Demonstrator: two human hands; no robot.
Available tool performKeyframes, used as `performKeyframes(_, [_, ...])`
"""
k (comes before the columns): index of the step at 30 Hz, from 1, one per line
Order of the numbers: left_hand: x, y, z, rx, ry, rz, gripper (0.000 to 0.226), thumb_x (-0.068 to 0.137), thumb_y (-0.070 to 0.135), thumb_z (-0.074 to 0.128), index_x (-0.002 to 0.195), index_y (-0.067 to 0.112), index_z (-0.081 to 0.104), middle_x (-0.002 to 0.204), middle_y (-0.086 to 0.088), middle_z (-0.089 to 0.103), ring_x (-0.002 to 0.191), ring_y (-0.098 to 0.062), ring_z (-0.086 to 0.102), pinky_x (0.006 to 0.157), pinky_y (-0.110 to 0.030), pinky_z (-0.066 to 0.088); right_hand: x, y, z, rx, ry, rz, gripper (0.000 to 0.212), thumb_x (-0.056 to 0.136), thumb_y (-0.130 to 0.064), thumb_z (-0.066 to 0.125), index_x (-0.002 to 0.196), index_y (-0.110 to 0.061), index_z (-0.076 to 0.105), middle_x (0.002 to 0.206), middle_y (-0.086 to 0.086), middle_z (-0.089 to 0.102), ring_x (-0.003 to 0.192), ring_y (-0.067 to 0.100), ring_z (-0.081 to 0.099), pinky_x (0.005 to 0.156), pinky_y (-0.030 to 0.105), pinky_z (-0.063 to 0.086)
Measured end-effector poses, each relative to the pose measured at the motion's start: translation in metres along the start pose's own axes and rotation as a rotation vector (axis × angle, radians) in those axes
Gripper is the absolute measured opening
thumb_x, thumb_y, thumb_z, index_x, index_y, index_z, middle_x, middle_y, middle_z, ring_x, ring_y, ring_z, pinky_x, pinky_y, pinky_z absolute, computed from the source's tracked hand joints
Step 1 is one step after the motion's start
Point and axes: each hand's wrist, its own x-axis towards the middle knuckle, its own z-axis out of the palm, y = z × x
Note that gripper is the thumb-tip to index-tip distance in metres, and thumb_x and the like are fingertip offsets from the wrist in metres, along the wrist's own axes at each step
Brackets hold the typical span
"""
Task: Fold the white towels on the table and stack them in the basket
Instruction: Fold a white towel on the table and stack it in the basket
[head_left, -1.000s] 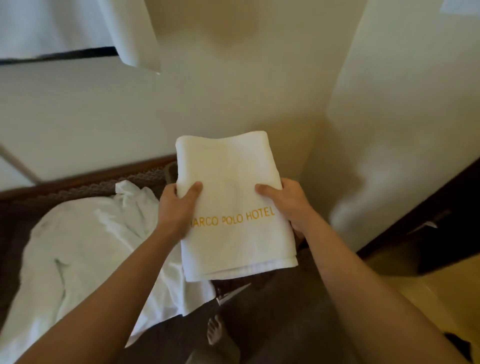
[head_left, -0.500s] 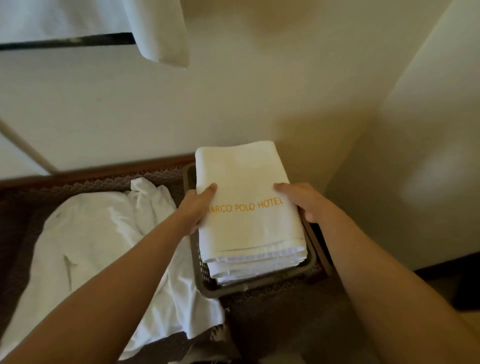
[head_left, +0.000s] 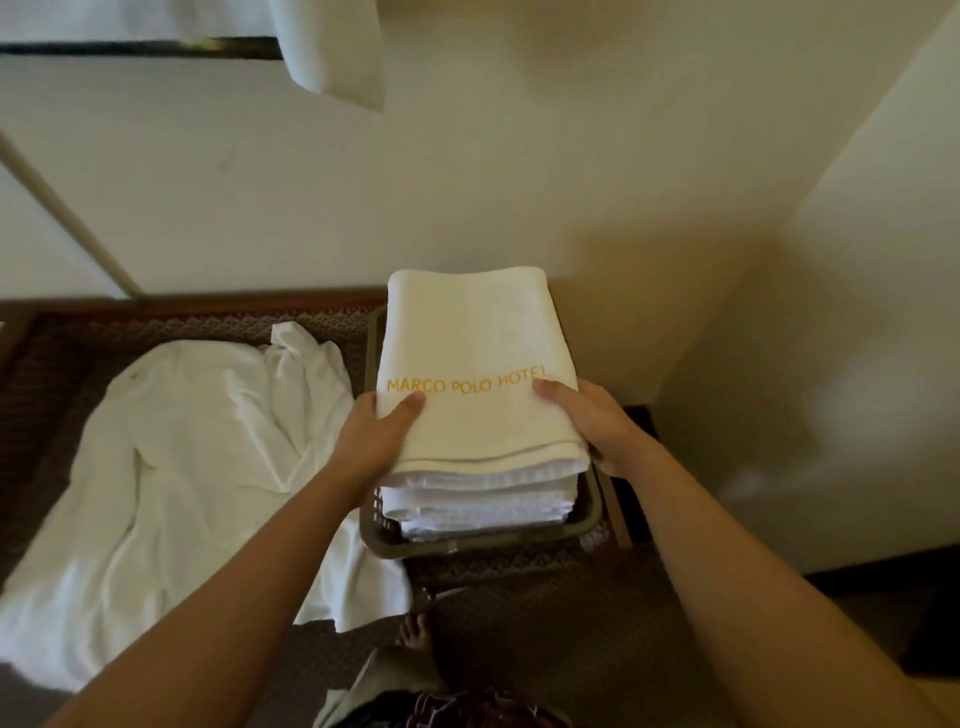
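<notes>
A folded white towel (head_left: 475, 343) with yellow "MARCO POLO HOTEL" lettering lies on top of a stack of folded white towels (head_left: 483, 501) in a brown plastic basket (head_left: 483, 543). My left hand (head_left: 376, 439) grips its left edge, thumb on top. My right hand (head_left: 597, 421) grips its right edge, thumb on top too. The basket stands on the dark patterned table (head_left: 519, 587) by the wall. An unfolded white towel (head_left: 197, 467) lies spread and crumpled to the left of the basket.
A cream wall (head_left: 519, 182) rises right behind the table, with a corner to the right. White cloth (head_left: 332, 52) hangs from a rail at the top left. My bare foot (head_left: 415, 631) shows below the table's front edge.
Both hands have carried the lettered towel forward and down from mid-air onto the stack in the basket. My thumbs have slid back toward its near edge.
</notes>
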Motion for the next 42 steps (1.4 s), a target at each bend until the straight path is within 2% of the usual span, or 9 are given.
performKeyframes(6, [-0.018, -0.014, 0.013, 0.078, 0.104, -0.019, 0.049, 0.092, 0.052, 0.069, 0.124, 0.019, 0.055, 0.113, 0.003, 0.064, 0.100, -0.020, 0.063, 0.084, -0.035, 0.049, -0.010, 0.033, -0.009, -0.152, 0.033, 0.127, 0.041, 0.087, -0.047, 0.078, 0.119, -0.022, 0.071, 0.110, -0.003, 0.078, 0.104, 0.023, 0.073, 0.097, 0.053, 0.056])
performKeyframes(14, [-0.021, -0.022, 0.015, 0.084, 0.152, -0.026, 0.057, 0.092, 0.054, 0.067, 0.134, 0.018, 0.051, 0.120, 0.003, 0.064, 0.104, -0.020, 0.063, 0.089, -0.039, 0.052, -0.020, 0.038, -0.011, -0.311, 0.077, 0.172, 0.054, 0.091, -0.062, 0.065, 0.100, -0.010, 0.074, 0.093, 0.009, 0.077, 0.086, 0.027, 0.073, 0.069, 0.041, 0.061])
performKeyframes(17, [-0.019, -0.020, 0.015, 0.085, 0.131, -0.051, 0.056, 0.092, 0.055, 0.066, 0.132, 0.019, 0.052, 0.121, 0.001, 0.065, 0.103, -0.020, 0.063, 0.088, -0.039, 0.052, -0.017, 0.039, -0.011, -0.385, 0.079, 0.189, 0.057, 0.091, -0.067, 0.062, 0.093, -0.010, 0.071, 0.071, 0.002, 0.065, 0.066, 0.021, 0.063, 0.053, 0.034, 0.049])
performKeyframes(19, [-0.017, -0.016, 0.013, 0.091, 0.119, -0.077, 0.057, 0.092, 0.054, 0.066, 0.134, 0.019, 0.049, 0.124, 0.000, 0.064, 0.104, -0.021, 0.063, 0.089, -0.040, 0.052, -0.013, 0.033, -0.010, -0.476, 0.091, 0.205, 0.060, 0.090, -0.068, 0.062, 0.110, -0.012, 0.068, 0.088, -0.001, 0.069, 0.077, 0.020, 0.066, 0.060, 0.036, 0.052])
performKeyframes(22, [-0.016, -0.008, 0.014, 0.289, 0.145, -0.024, 0.066, 0.091, 0.045, 0.065, 0.145, 0.022, 0.036, 0.141, -0.007, 0.049, 0.120, -0.029, 0.054, 0.101, -0.047, 0.048, -0.008, 0.025, -0.002, -0.726, 0.241, 0.101, 0.068, 0.089, -0.058, 0.065, 0.135, -0.015, 0.038, 0.129, 0.006, 0.053, 0.109, 0.028, 0.059, 0.086, 0.047, 0.055])
performKeyframes(26, [-0.009, 0.009, 0.030, 0.625, 0.282, 0.418, 0.070, 0.093, 0.039, 0.058, 0.155, 0.024, 0.028, 0.165, -0.008, 0.020, 0.148, -0.033, 0.025, 0.119, -0.052, 0.026, -0.003, 0.020, 0.028, -1.189, 0.390, -0.331, 0.080, 0.096, -0.048, 0.047, 0.160, -0.026, 0.003, 0.169, 0.007, -0.004, 0.154, 0.033, 0.003, 0.120, 0.062, 0.015])
performKeyframes(28, [0.004, 0.008, 0.039, 0.784, 0.192, 0.494, 0.069, 0.099, 0.050, 0.041, 0.161, 0.029, 0.018, 0.171, -0.005, 0.003, 0.156, -0.028, 0.005, 0.125, -0.053, 0.012, 0.006, 0.028, 0.040, -1.310, 0.309, -0.345, 0.078, 0.102, -0.055, 0.030, 0.162, -0.027, -0.011, 0.168, 0.001, -0.025, 0.155, 0.028, -0.020, 0.121, 0.064, -0.002])
performKeyframes(33, [0.021, -0.023, 0.051, 0.970, -0.004, 0.397, 0.078, 0.091, 0.069, 0.004, 0.162, 0.037, -0.005, 0.170, 0.005, -0.021, 0.156, -0.023, -0.019, 0.126, -0.056, 0.005, 0.019, 0.059, 0.037, -1.342, 0.239, -0.237, 0.078, 0.101, -0.064, 0.018, 0.160, -0.030, -0.020, 0.164, -0.006, -0.036, 0.152, 0.026, -0.030, 0.121, 0.067, -0.003])
performKeyframes(42, [0.030, -0.007, 0.048, 0.978, -0.096, 0.352, 0.071, 0.102, 0.063, 0.022, 0.163, 0.035, -0.005, 0.169, 0.004, -0.022, 0.156, -0.026, -0.019, 0.125, -0.059, 0.006, 0.030, 0.044, 0.039, -1.333, 0.179, -0.145, 0.078, 0.101, -0.066, 0.017, 0.159, -0.032, -0.022, 0.161, -0.010, -0.040, 0.152, 0.026, -0.032, 0.119, 0.071, 0.000])
